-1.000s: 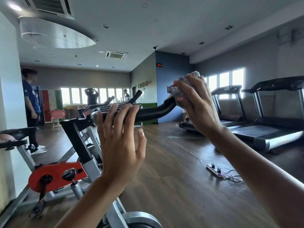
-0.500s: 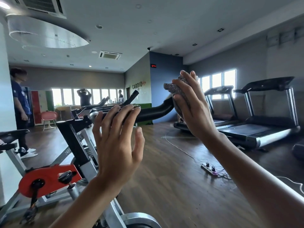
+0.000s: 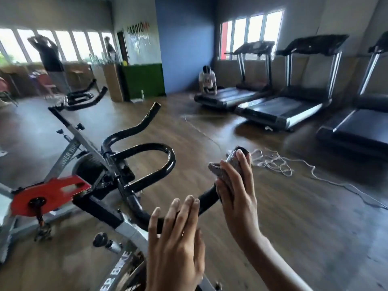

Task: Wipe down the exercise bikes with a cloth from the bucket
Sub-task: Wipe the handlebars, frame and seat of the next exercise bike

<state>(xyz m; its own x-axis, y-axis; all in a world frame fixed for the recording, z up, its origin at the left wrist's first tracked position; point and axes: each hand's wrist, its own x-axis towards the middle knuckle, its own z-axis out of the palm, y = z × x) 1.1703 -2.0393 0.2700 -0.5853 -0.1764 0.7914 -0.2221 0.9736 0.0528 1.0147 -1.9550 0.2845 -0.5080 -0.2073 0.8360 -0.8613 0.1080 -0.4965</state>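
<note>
**Grey crumpled cloth (image 3: pixel 220 170) at the right end of a black tubular handlebar (image 3: pixel 147 148): wiping stroke in hand**

The cloth is gripped by the right hand (image 3: pixel 237 196). Its fingers are curled over the cloth so that it is wrapped round the upturned right horn of the handlebar, just below the horn's tip. The left hand (image 3: pixel 176 246) is held with fingers straight and together in front of the near bend of the bar. Nothing is grasped by it, and whether the bar is touched cannot be told.

The step is judged to be the wiping of the handlebar of the near grey-framed exercise bike (image 3: pixel 130 229). For the next move, the cloth would need to be drawn along the tube with the grip kept wrapped, and the bar could be steadied by the free hand. The tube is seen to be glossy, with the far horn scuffed at its tip. Whether the central loop and frame have been wiped cannot be told. A second bike with a red guard (image 3: pixel 48 194) stands just beyond, at the left. The bucket is not in view.
</note>
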